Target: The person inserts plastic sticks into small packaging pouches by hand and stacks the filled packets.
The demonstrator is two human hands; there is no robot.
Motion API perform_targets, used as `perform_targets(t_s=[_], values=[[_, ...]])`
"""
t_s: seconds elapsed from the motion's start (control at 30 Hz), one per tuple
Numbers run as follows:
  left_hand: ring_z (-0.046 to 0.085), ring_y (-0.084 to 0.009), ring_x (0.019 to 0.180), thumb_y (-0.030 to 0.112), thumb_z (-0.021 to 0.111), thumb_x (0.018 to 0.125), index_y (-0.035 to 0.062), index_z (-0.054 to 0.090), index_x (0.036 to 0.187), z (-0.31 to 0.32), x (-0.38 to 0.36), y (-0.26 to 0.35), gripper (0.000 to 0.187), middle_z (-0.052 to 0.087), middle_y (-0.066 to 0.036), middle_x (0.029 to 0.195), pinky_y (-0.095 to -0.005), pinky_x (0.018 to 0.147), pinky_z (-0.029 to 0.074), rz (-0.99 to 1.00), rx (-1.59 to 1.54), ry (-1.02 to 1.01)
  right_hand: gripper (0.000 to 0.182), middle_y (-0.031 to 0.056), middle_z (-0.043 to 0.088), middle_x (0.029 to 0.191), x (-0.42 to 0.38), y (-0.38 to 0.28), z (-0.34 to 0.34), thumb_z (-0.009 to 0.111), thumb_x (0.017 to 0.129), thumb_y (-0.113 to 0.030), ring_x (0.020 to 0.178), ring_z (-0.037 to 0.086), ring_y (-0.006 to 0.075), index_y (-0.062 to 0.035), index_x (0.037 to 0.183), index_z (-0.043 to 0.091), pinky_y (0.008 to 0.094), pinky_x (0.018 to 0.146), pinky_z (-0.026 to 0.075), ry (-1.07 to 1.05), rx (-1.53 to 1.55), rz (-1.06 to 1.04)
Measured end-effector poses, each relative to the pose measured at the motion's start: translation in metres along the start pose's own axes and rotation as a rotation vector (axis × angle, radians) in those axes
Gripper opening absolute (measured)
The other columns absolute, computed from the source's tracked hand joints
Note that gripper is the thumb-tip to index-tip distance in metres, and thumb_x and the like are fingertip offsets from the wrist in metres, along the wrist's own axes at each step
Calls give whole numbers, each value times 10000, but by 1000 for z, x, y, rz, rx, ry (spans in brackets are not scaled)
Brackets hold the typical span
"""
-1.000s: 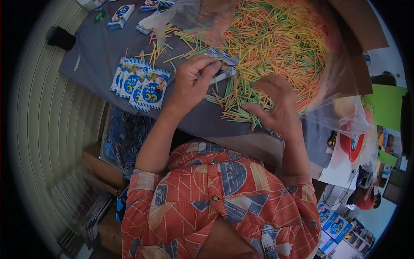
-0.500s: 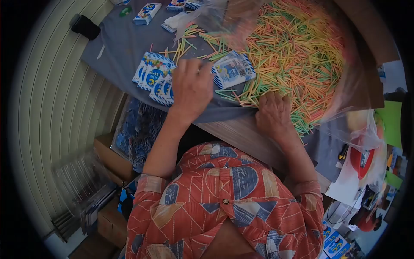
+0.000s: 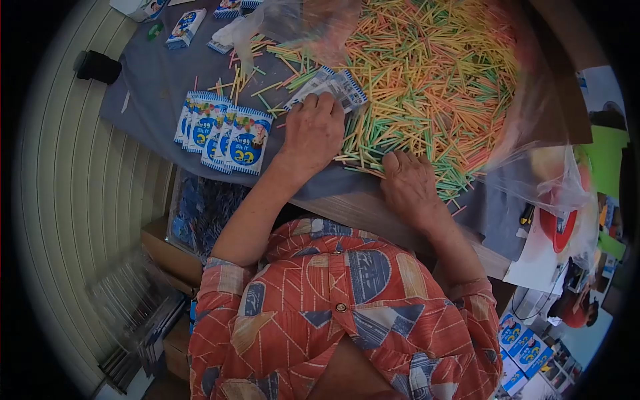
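Note:
My left hand point(image 3: 312, 133) has its fingers closed on the near edge of a blue-and-white printed packet point(image 3: 345, 91), which looks bent and lies against the pile. To its left, several similar packets point(image 3: 248, 141) overlap in a fanned row on the grey cloth. A large heap of thin pastel sticks point(image 3: 427, 87), in orange, yellow and green, covers the right of the table. At the heap's near edge, my right hand point(image 3: 408, 185) curls its fingers over some sticks; its fingertips are partly hidden.
Clear plastic sheeting point(image 3: 297, 30) lies at the heap's far left, with more plastic and a cardboard flap point(image 3: 557, 100) at the right. Small blue-and-white boxes point(image 3: 187, 28) stand farther back. A black cylinder point(image 3: 98, 67) sits by the table's left edge.
My left hand has moved from beside the fanned packets rightward onto the single packet, which is now tilted and bent. The fanned row is more exposed. My right hand stays at the heap's near edge.

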State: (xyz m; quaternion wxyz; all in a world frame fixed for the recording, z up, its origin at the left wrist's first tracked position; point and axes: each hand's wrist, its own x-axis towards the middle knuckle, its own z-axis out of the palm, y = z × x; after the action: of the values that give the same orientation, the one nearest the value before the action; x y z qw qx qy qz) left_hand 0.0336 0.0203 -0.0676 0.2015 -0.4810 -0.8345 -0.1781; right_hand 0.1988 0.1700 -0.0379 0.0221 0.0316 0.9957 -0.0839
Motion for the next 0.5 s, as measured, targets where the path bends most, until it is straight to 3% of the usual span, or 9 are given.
perform_targets(t_s=[0.1, 0.17, 0.2, 0.27, 0.3, 0.33, 0.4, 0.5], values=[[617, -256, 744, 90, 611, 711, 12, 639, 765, 1, -3, -1, 99, 566, -98, 793, -372, 570, 521, 8, -53, 113, 116, 143, 645, 818, -4, 15, -8, 613, 832, -125, 820, 648, 345, -54, 864, 528, 410, 737, 473, 30, 132, 14], [614, -257, 724, 80, 619, 701, 15, 634, 748, 0, -5, -1, 82, 565, -98, 779, -375, 561, 519, 0, -94, 106, 143, 128, 660, 810, -5, 31, -19, 600, 906, -148, 809, 652, 296, -31, 970, 546, 357, 735, 474, -85, 695, 310], [610, -259, 704, 71, 626, 690, 18, 630, 731, -1, -5, 0, 66, 563, -99, 766, -377, 552, 517, -2, -131, 99, 143, 128, 660, 810, -7, 41, -19, 600, 906, -148, 809, 652, 296, -31, 970, 546, 357, 735, 474, -83, 695, 311], [609, -261, 724, 64, 638, 683, 27, 627, 722, -2, -6, 0, 55, 564, -99, 769, -386, 562, 518, -9, -133, 78, 160, 69, 642, 781, -5, 57, -22, 581, 951, -139, 751, 612, 197, -44, 1075, 548, 310, 701, 461, 186, 1391, 300], [608, -264, 744, 58, 650, 675, 36, 625, 713, -7, -3, 2, 51, 565, -99, 773, -394, 571, 519, -27, -138, 50, 112, 11, 593, 759, -2, 59, -24, 579, 959, -117, 727, 546, 113, -69, 1060, 569, 294, 669, 436, 305, 1611, 308], [608, -264, 744, 58, 650, 675, 36, 625, 713, -12, 0, 4, 51, 565, -99, 773, -394, 571, 519, -21, -136, 56, 112, 11, 593, 759, 3, 61, -27, 579, 959, -117, 727, 546, 113, -69, 1060, 569, 294, 669, 436, 313, 1610, 302], [601, -269, 786, 56, 657, 680, 44, 631, 704, -20, 6, 10, 37, 567, -92, 769, -402, 597, 515, -127, -233, 57, 75, 4, 564, 709, 13, 66, -32, 596, 962, -136, 647, 502, 86, -76, 1004, 579, 260, 598, 396, 436, 1936, 240], [591, -278, 819, 58, 682, 687, 50, 663, 742, -13, 9, -1, 59, 565, -85, 772, -397, 633, 510, -88, -248, 70, 67, -13, 529, 666, 29, 82, -21, 621, 954, -126, 572, 444, 64, -65, 956, 593, 226, 538, 342, 307, 2139, 114]])
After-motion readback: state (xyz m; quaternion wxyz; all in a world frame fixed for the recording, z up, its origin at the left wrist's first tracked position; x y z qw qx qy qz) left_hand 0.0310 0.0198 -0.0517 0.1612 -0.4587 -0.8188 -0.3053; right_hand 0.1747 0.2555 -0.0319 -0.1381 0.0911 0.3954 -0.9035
